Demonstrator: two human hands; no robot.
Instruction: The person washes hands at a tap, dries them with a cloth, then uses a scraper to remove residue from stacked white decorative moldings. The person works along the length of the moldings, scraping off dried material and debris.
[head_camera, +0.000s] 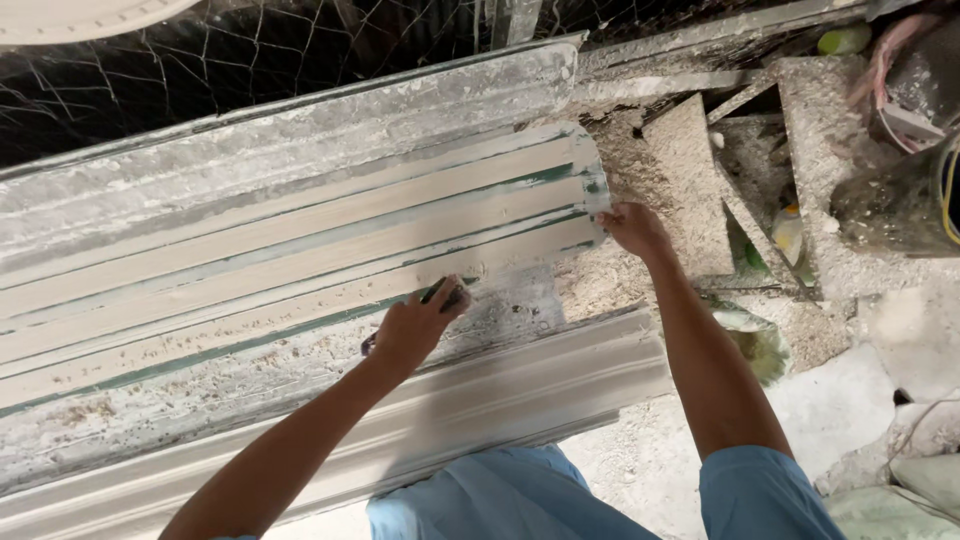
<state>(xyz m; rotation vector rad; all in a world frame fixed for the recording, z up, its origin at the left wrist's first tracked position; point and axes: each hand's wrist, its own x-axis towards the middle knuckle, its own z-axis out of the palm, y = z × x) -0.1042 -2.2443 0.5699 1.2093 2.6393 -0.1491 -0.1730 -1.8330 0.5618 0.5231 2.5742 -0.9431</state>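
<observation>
Plaster-caked moulding form, a long ribbed trough of pale and green-streaked channels, runs slantwise across the bench from the lower left to its open end at centre right. Its grooves hold a thin skin of whitish plaster with crumbs strewn along the lower channels. The left hand is clamped around a small dark scraper, whose tip presses on the lower lip of the form. The right hand grips the end corner of the form, fingers curled over its edge. Both hands are well apart. A finished white cornice strip lies just beside the form along the near edge of the bench. Beyond the end of the form, crusted boards and plaster rubble crowd the room to the right, with a dirty bucket at the upper right corner. Wire netting closes off the far side. Bare dusty floor opens at lower right.
</observation>
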